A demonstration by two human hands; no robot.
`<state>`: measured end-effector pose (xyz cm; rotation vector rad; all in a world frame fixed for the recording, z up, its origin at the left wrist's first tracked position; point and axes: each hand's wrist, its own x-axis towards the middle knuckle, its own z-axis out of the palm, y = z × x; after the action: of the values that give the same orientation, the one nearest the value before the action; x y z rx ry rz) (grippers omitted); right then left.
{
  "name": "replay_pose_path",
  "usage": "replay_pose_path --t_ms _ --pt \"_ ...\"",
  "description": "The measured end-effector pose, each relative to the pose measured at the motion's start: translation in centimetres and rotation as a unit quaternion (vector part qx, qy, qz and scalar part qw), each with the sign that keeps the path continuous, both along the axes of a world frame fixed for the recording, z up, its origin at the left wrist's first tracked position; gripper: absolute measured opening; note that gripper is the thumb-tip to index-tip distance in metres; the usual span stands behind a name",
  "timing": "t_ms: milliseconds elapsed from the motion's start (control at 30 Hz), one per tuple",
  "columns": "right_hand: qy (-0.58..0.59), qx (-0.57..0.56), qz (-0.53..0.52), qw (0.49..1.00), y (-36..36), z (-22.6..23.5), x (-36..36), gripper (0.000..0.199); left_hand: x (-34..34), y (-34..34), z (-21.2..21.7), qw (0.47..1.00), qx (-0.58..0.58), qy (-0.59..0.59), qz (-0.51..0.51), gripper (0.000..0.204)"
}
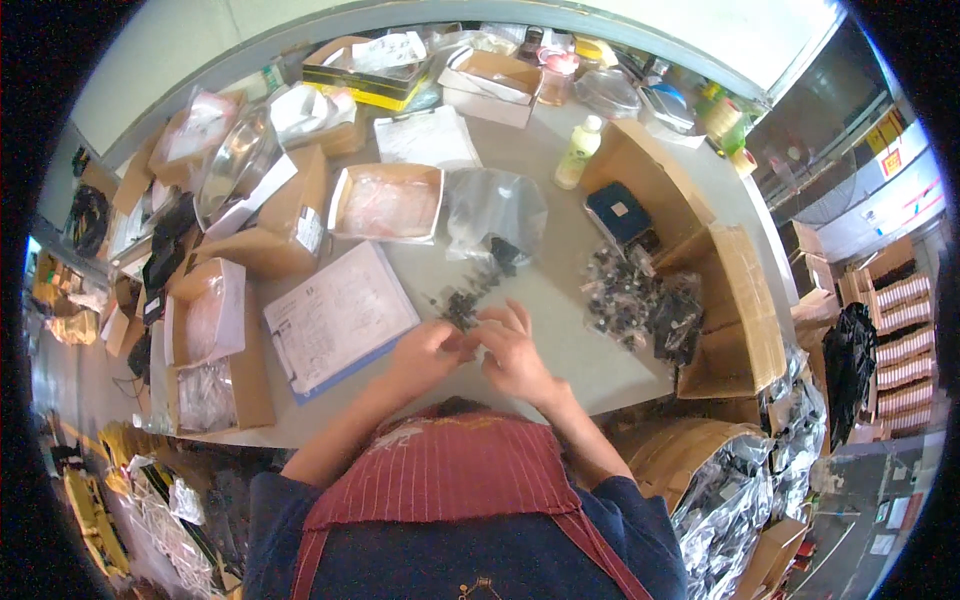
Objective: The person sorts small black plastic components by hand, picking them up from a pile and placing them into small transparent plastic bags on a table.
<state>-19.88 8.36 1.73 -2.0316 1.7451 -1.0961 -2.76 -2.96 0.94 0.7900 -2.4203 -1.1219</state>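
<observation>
My left hand is closed in a pinch over the near part of the table. Close beside it on the right, my right hand has its thumb and forefinger drawn together, with the other fingers partly raised. Whatever small thing lies between the fingertips is too small to make out. Just beyond the hands is a loose scatter of small dark parts. Farther right lies a larger heap of small dark parts, some of them in clear plastic. A clear plastic bag rests flat beyond the scatter.
Left of my hands lies a blue clipboard with papers. An open white box holds clear bags. Cardboard boxes line the left side. At right, an opened cardboard box borders the heap, near a dark blue case and a bottle.
</observation>
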Motion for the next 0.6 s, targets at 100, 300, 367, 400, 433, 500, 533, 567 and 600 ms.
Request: replay_pose_path --t_ms 100,300,367,400,433,500,533,567,600 --pt "-0.003 0.003 -0.011 1.0 0.0 -0.4 0.5 0.048 0.3 0.0 -0.7 0.999 -0.051 0.016 0.007 0.029" --pt "-0.043 -0.008 -0.026 0.999 0.1 -1.2 1.3 0.049 0.1 -0.1 -1.7 0.989 -0.136 0.052 0.002 0.029" --pt "0.017 0.004 -0.064 0.998 0.0 -2.1 1.2 0.049 0.1 0.0 -1.6 0.992 -0.12 0.029 0.0 0.03" --pt "0.017 0.005 -0.064 0.998 -0.1 -2.7 1.1 0.049 0.0 0.1 -1.4 0.995 -0.099 0.011 0.0 0.032" --pt "-0.002 0.008 -0.06 0.998 -0.1 -3.3 0.8 0.05 -0.1 0.2 -1.2 0.997 -0.079 -0.007 0.0 0.035" --pt "-0.021 0.013 -0.053 0.998 -0.4 -2.7 0.9 0.05 -0.3 0.4 -2.2 0.994 -0.111 0.021 0.015 0.036" --pt "-0.002 0.016 -0.059 0.998 -0.3 -2.2 1.0 0.049 -0.4 0.5 -2.5 0.988 -0.143 0.048 0.028 0.038" --pt "0.016 0.02 -0.068 0.997 -0.2 -1.6 1.1 0.047 -0.6 0.5 -2.4 0.988 -0.142 0.047 0.028 0.038" --pt "0.015 0.022 -0.068 0.997 -0.1 -1.6 1.2 0.047 -0.9 0.4 -2.1 0.975 -0.208 0.06 0.048 0.038"
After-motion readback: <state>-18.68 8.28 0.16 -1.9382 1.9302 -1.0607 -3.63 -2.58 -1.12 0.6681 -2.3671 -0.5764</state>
